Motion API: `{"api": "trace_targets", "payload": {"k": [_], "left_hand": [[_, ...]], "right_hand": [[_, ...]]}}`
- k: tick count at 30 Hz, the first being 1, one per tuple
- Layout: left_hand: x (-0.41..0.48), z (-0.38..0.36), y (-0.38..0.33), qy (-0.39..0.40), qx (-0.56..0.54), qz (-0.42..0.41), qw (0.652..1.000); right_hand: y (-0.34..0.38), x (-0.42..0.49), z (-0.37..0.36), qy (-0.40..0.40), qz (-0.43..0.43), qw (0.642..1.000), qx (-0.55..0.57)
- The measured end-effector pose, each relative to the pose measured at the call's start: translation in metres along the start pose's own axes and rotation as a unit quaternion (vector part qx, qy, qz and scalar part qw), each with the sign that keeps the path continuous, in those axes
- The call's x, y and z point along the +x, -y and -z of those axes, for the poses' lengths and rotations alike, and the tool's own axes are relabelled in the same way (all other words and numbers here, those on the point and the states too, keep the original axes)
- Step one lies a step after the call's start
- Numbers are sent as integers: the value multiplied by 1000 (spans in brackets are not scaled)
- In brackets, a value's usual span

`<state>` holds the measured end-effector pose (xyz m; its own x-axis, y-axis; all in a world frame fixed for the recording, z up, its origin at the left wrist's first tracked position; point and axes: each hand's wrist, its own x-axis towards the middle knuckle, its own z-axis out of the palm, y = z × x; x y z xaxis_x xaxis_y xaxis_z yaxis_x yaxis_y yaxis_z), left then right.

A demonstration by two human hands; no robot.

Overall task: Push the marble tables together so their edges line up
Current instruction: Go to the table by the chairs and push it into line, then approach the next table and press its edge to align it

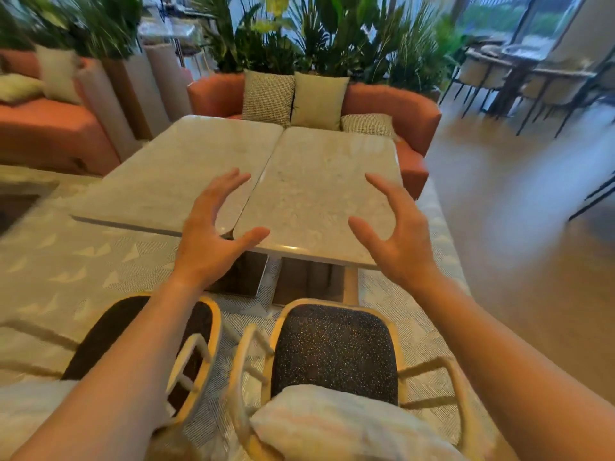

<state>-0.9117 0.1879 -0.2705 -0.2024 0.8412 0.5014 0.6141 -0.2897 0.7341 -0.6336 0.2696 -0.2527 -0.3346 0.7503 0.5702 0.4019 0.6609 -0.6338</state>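
Left hand [213,227] and right hand [397,227] hover spread, empty, above the right white marble table [319,184], a thin wedge off the left white marble table [179,171]. An uneven shove risks skewing it, edges left stepped.

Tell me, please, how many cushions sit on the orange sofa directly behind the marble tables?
3: a checked cushion upright at left, a plain pale cushion upright beside it, and a second checked cushion lying flat at right. Others may be hidden.
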Motion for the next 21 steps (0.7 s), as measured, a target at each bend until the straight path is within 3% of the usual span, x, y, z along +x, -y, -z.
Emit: {"api": "trace_targets", "payload": {"k": [11, 21], "left_hand": [[-78, 105, -150, -50, -111, -143, 982], [-144, 248, -158, -87, -125, -184, 971]], "right_hand": [[178, -63, 74, -47, 120, 991, 24], [329, -78, -4, -68, 246, 965, 55]]}}
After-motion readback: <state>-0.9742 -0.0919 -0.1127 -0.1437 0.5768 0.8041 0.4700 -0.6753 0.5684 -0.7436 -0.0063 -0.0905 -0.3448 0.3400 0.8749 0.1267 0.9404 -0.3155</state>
